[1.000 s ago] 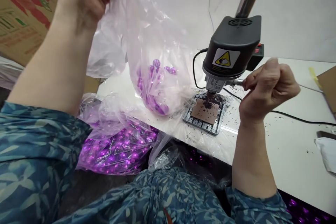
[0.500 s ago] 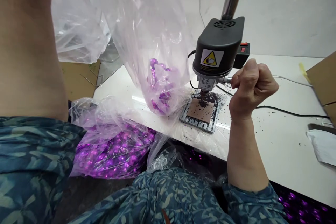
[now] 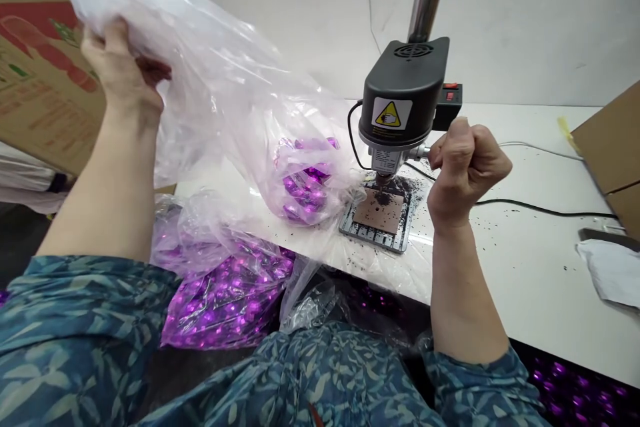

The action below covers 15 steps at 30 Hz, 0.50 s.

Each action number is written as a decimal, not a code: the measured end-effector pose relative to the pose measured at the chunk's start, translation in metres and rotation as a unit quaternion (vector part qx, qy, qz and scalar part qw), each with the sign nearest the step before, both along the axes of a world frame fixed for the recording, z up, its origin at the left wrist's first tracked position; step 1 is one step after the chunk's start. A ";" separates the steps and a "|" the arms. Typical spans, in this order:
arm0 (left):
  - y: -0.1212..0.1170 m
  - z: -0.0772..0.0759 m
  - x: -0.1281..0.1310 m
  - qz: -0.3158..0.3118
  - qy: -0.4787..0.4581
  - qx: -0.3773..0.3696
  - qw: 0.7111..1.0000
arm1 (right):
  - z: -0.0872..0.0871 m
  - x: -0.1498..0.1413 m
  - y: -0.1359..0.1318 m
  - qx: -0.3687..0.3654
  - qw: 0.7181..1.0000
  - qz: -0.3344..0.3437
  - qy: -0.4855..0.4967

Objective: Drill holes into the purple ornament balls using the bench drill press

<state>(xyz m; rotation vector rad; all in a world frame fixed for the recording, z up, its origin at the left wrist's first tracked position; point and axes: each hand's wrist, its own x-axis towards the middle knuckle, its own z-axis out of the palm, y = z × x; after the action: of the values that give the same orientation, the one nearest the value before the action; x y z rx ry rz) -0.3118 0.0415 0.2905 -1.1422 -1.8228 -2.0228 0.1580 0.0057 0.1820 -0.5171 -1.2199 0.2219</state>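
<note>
My left hand [image 3: 125, 67] is closed on the upper part of a clear plastic bag [image 3: 215, 73], raised at the left. Shiny purple balls [image 3: 307, 187] lie in the bag's lower end, which rests on the white table. My right hand [image 3: 465, 170] makes a fist around the handle at the side of a black bench drill press [image 3: 405, 90]. Under its chuck, a brown board [image 3: 379, 211] with a small hole sits on the slotted metal base [image 3: 373, 235]. Dark shavings are scattered around it.
A second clear bag full of purple balls [image 3: 230, 300] hangs below the table's front edge at left. Cardboard boxes stand at the far left [image 3: 45, 107] and right [image 3: 613, 140]. A black cable [image 3: 545, 213] and a white packet [image 3: 610, 270] lie on the table [image 3: 530, 280].
My left hand went up out of the picture and is now back lower at the left, with the bag stretched sideways. The balls have shifted inside it. My right hand stays on the handle.
</note>
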 end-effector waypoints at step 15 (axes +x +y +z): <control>-0.059 -0.132 0.108 -0.177 0.353 -0.181 0.901 | 0.002 -0.001 -0.002 -0.004 0.999 0.028 0.016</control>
<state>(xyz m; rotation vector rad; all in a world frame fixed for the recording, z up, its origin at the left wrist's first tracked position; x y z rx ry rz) -0.2034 -0.0176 0.1584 -2.0954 -1.6914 -1.1276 0.1567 0.0041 0.1843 -0.4853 -1.2040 0.2816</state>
